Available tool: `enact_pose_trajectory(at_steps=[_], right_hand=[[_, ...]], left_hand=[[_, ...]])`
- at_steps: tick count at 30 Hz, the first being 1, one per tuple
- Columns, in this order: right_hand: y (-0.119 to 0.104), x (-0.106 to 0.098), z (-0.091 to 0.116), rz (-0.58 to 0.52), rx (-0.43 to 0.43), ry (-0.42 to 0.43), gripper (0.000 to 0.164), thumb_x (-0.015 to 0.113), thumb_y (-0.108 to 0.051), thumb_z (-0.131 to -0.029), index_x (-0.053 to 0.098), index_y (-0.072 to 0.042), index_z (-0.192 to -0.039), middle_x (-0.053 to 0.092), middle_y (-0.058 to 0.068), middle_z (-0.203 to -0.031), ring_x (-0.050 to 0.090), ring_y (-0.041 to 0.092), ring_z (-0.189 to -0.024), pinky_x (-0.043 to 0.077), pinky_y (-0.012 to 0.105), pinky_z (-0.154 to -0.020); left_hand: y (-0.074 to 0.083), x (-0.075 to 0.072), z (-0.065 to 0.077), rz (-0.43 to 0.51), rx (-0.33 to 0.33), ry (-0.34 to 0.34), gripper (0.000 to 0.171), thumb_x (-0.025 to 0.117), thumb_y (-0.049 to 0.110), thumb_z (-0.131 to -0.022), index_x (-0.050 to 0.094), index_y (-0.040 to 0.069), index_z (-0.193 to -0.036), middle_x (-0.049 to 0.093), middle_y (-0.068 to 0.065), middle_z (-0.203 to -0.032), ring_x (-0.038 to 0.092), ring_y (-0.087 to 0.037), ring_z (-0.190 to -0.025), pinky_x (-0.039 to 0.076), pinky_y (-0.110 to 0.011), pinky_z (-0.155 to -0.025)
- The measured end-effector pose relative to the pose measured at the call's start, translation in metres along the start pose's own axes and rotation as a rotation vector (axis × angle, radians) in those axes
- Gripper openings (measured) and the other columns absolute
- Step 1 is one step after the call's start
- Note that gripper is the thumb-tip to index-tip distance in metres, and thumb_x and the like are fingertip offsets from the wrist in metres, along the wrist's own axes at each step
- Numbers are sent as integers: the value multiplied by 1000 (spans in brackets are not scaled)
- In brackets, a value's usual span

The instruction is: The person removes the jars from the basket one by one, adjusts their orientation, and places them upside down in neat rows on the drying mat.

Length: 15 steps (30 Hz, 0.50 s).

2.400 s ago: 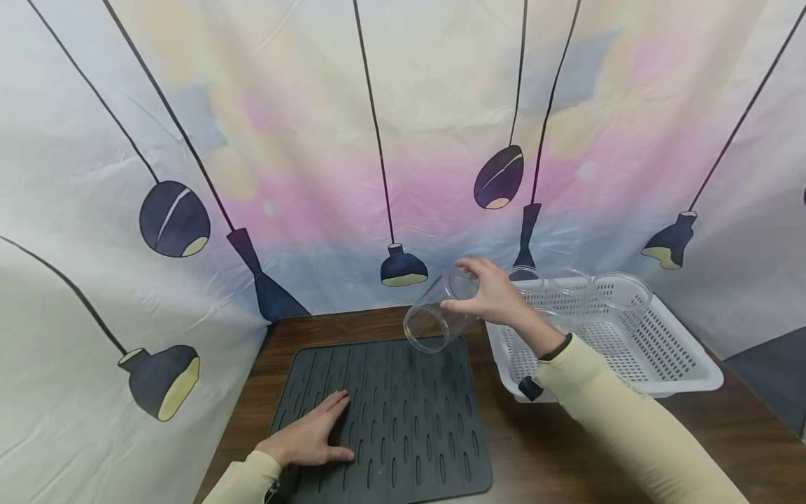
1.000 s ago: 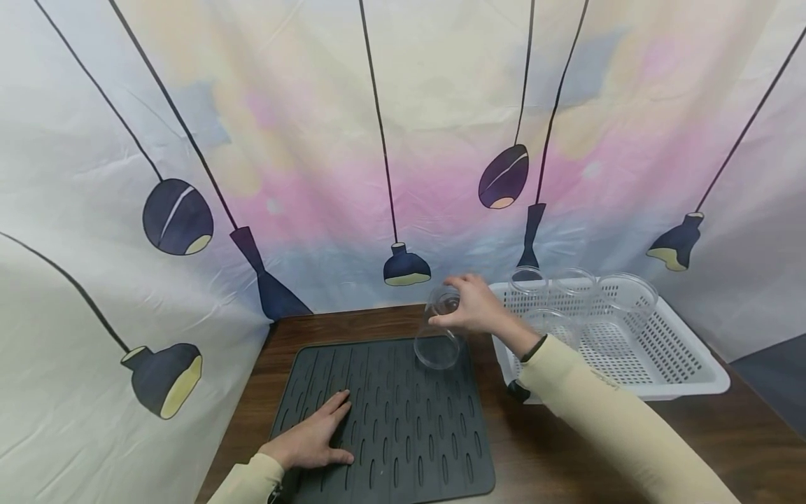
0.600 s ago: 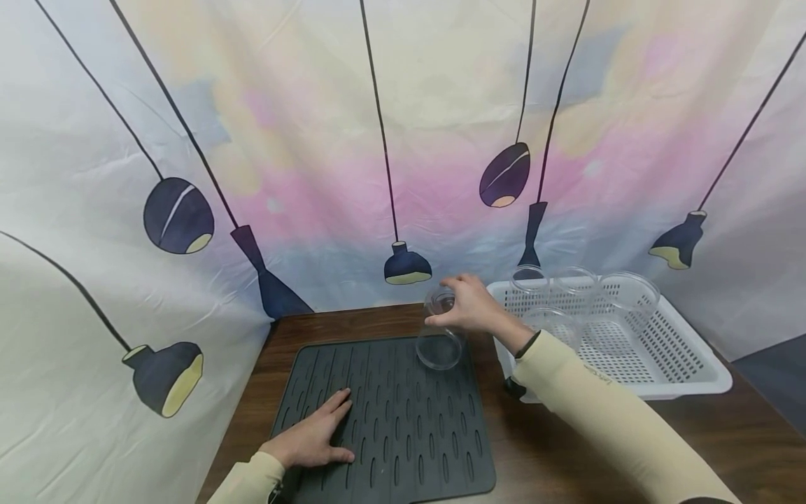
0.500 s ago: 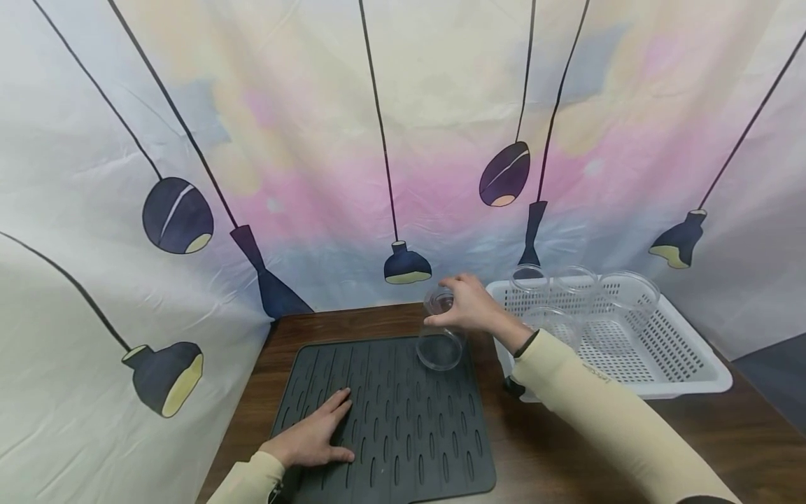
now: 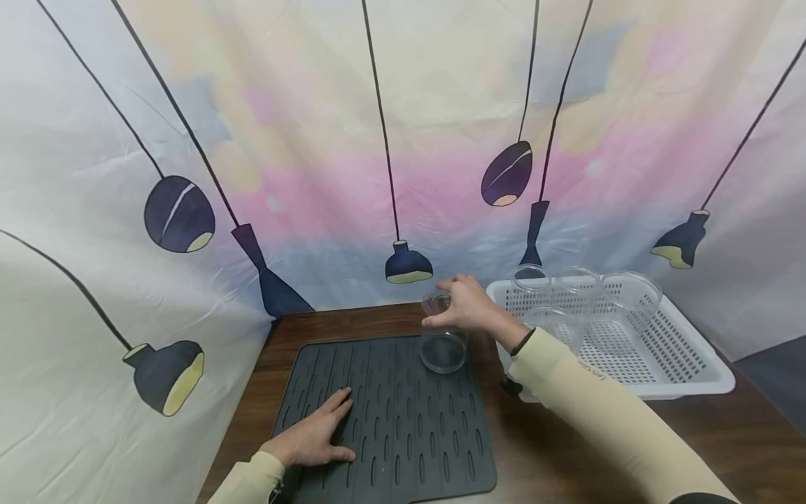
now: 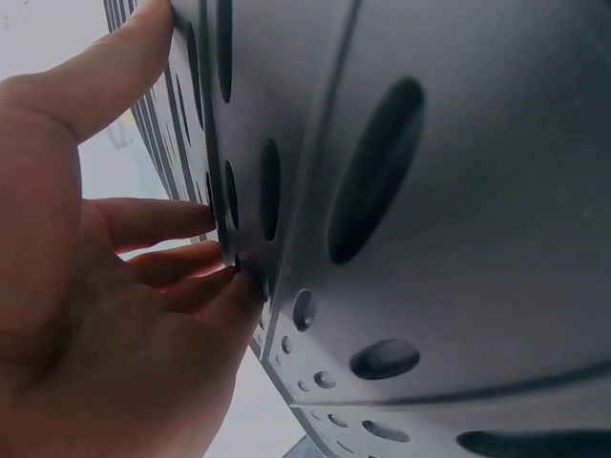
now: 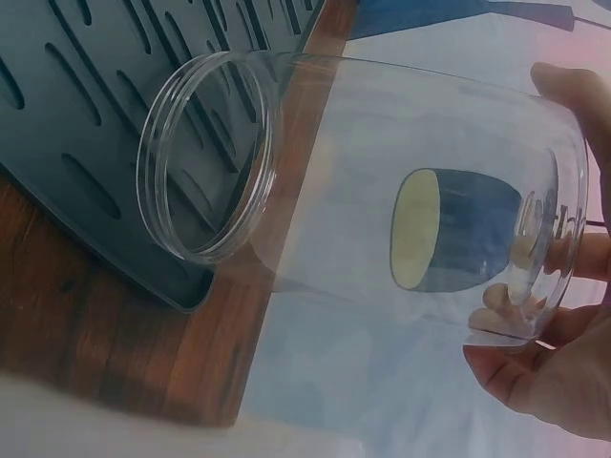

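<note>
My right hand (image 5: 469,304) grips a clear glass jar (image 5: 443,352) by its closed base, thumb on one side and fingers on the other. Mouth down, the jar stands over the back right corner of the dark grey ribbed drying mat (image 5: 390,420). In the right wrist view the ringed neck of the jar (image 7: 205,157) is near the mat's corner; whether its rim touches the mat I cannot tell. My left hand (image 5: 311,434) rests on the mat's left part, fingers extended and thumb spread. The left wrist view has those fingertips against the slotted mat (image 6: 372,172).
To the right stands a white perforated plastic basket (image 5: 667,378) holding several clear jars (image 5: 630,297). Mat and basket sit on a dark brown wooden table (image 5: 535,455). A curtain printed with hanging lamps (image 5: 315,175) rises right behind the table's back edge.
The jar has gone from a slant above the mat's back edge to nearly upright, mouth down, lower over the back right corner. My left hand has stayed in place on the mat.
</note>
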State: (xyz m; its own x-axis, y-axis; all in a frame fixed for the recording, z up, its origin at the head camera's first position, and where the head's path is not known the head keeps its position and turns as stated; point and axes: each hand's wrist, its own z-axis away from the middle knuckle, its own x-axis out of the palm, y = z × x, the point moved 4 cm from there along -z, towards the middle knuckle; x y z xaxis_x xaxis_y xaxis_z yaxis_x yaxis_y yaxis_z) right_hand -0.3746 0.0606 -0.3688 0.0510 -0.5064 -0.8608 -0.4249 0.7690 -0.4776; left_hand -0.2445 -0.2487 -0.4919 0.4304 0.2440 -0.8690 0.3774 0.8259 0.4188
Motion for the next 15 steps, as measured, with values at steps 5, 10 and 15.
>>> enact_pose_trajectory(at_steps=[5,10,15], right_hand=[[-1,3,-2,6,1,-7,89,77,-63,-71,56,-10,-139,50,17,-137,44,35,-128,46,52,-98],[-3,5,-5,16,2,-16,89,76,-63,-71,55,-11,-139,51,16,-135,44,34,-128,45,50,-98],[-5,7,-8,31,13,-28,90,76,-65,-70,55,-12,-140,50,14,-137,43,32,-129,43,50,-101]], left_hand=[[0,0,0,2,-5,-5,97,72,57,-81,36,-2,-148,16,-19,-161,23,-41,-146,36,-58,-106],[0,-1,0,-4,-8,-1,98,72,58,-80,36,-2,-148,16,-19,-161,23,-41,-146,37,-58,-106],[0,-1,0,-10,-9,-2,97,71,58,-80,37,-2,-148,16,-19,-161,23,-41,-146,37,-58,-106]])
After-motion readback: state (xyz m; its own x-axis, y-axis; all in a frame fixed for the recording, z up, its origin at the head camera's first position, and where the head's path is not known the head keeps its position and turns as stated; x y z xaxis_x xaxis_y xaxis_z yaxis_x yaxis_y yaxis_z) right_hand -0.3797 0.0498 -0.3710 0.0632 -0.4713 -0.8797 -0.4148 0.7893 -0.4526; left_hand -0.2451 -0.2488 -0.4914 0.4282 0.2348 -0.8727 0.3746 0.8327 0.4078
